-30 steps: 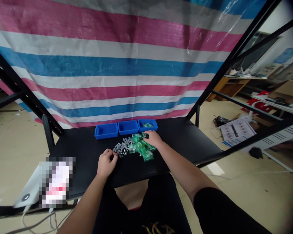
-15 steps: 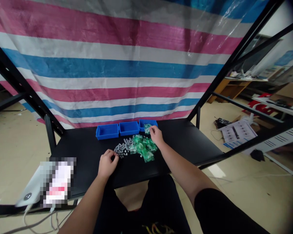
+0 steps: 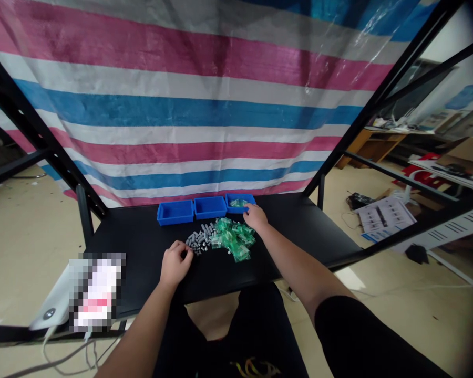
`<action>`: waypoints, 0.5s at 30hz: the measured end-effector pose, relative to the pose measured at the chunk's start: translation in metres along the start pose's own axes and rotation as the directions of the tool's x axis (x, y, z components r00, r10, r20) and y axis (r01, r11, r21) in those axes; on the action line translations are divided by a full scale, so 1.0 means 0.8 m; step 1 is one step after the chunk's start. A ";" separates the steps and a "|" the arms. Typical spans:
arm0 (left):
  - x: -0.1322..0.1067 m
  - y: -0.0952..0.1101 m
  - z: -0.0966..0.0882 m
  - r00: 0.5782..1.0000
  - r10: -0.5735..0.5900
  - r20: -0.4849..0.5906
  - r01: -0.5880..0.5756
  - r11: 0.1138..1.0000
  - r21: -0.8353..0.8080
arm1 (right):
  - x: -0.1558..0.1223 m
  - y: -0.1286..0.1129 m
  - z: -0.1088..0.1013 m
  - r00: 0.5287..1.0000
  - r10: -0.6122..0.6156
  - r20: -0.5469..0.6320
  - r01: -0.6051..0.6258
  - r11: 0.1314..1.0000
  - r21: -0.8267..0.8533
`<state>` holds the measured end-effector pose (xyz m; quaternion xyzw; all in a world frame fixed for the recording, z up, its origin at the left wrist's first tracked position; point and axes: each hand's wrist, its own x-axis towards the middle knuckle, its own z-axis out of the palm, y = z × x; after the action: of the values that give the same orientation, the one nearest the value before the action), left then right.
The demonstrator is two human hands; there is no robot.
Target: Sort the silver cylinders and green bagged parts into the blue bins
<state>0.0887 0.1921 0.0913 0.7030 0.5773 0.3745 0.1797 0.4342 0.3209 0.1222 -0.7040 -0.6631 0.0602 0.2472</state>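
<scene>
My right hand (image 3: 256, 217) is at the front edge of the right blue bin (image 3: 251, 200), fingers slightly apart and holding nothing visible. Inside that bin lies a clear-green plastic packet (image 3: 237, 203). A heap of green plastic packets (image 3: 235, 240) covers the table in front of the bins. Left of the heap, and touching it, are many small grey cylinders (image 3: 200, 237) with some tiny shiny pieces among them. My left hand (image 3: 176, 264) rests on the table at the left edge of these, its fingers curled, thumb and forefinger close together. Whether something is between them is hidden.
The middle blue bin (image 3: 209, 216) and left blue bin (image 3: 175, 220) stand in a row with the right one on the black table (image 3: 134, 247). A white device (image 3: 55, 299) with cables and a blurred-out rectangle lie at the left front. A striped sheet (image 3: 205, 110) hangs behind.
The packet that my right hand held over the right bin is now let go and lies in it. That hand has drawn slightly toward me. My left hand has stayed in place.
</scene>
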 end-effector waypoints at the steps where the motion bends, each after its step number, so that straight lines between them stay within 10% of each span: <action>1: 0.000 0.000 0.000 1.000 -0.002 0.000 0.002 1.000 0.002 | -0.001 0.001 -0.001 1.000 -0.023 0.002 0.023 0.999 -0.039; 9: 0.000 0.000 0.000 1.000 0.000 0.007 0.000 1.000 0.008 | -0.026 -0.005 -0.010 0.986 -0.163 -0.047 0.163 0.987 0.010; 15: 0.000 -0.003 0.002 1.000 0.010 -0.014 -0.010 1.000 -0.007 | -0.037 -0.039 0.008 0.879 -0.464 0.113 0.457 0.886 0.080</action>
<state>0.0884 0.1929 0.0885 0.7027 0.5736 0.3822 0.1764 0.3996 0.2940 0.1227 -0.5144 -0.8241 0.0619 0.2291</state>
